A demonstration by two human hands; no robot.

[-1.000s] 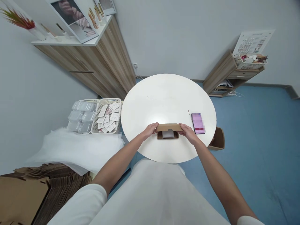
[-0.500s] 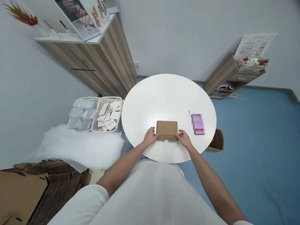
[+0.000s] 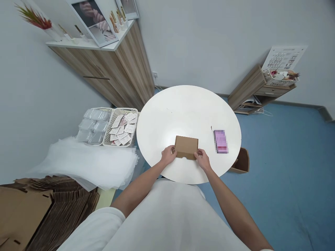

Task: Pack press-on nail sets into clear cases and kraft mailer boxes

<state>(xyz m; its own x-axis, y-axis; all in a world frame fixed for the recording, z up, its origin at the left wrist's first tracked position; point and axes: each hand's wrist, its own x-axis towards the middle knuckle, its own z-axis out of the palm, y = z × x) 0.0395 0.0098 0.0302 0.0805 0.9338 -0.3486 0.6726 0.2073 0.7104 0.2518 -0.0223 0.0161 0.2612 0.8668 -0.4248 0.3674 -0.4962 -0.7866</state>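
A small brown cardboard box (image 3: 186, 146), its lid closed, is at the near part of the round white table (image 3: 162, 115). My left hand (image 3: 169, 155) grips its left front corner, thumb on the front face. At the right front corner, my right hand (image 3: 202, 159) holds the box between thumb and fingers. The box sits slightly turned, with its right side nearer to me. Whether its underside rests on the table I cannot tell. To the right of the box lies a purple rectangular item (image 3: 221, 141), blurred by pixelation.
Left of the table stand a basket of printed cards (image 3: 121, 130) and a basket of clear plastic cases (image 3: 94, 125). Nearer are white translucent sheets (image 3: 89, 162) and stacked flat cardboard (image 3: 70, 209). An open carton (image 3: 242, 160) is on the floor at right.
My fingers have closed in on the box's two sides. The box has turned a little, and its front face shows more. The whole view has shifted slightly.
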